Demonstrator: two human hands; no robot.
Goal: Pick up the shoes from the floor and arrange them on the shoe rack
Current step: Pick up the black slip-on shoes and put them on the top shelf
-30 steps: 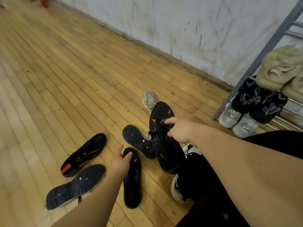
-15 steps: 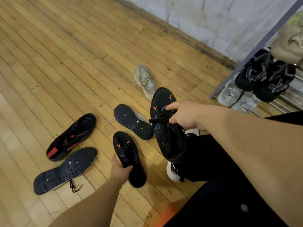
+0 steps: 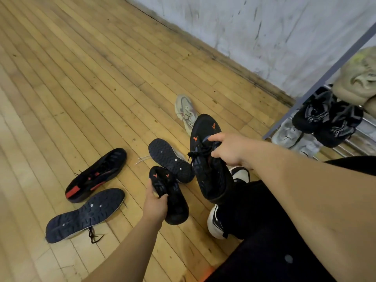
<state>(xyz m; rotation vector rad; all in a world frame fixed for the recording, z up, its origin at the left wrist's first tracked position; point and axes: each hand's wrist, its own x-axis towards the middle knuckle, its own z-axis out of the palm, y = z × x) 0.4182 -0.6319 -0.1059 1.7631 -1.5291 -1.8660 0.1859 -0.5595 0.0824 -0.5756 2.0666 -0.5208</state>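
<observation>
My right hand [image 3: 228, 150] grips a black shoe with orange marks [image 3: 205, 159] by its tongue and holds it above the floor. My left hand [image 3: 155, 202] grips the matching black shoe [image 3: 173, 200] at its side, low over the floor. Scattered on the wooden boards are a black shoe with red trim [image 3: 95, 175], two shoes turned sole-up [image 3: 85, 215] [image 3: 171, 159] and a beige sneaker [image 3: 186, 111]. The grey metal shoe rack [image 3: 317, 84] stands at the right by the wall.
The rack holds black sneakers [image 3: 327, 121], white sneakers [image 3: 289, 134] below them and tan shoes [image 3: 360, 78] above. My legs in black trousers and my white shoe [image 3: 215, 224] fill the lower right. A scuffed white wall [image 3: 244, 27] runs behind.
My left hand closed round the second black shoe and turned it upright off the floor. My right hand kept hold of the first shoe. The camera tilted.
</observation>
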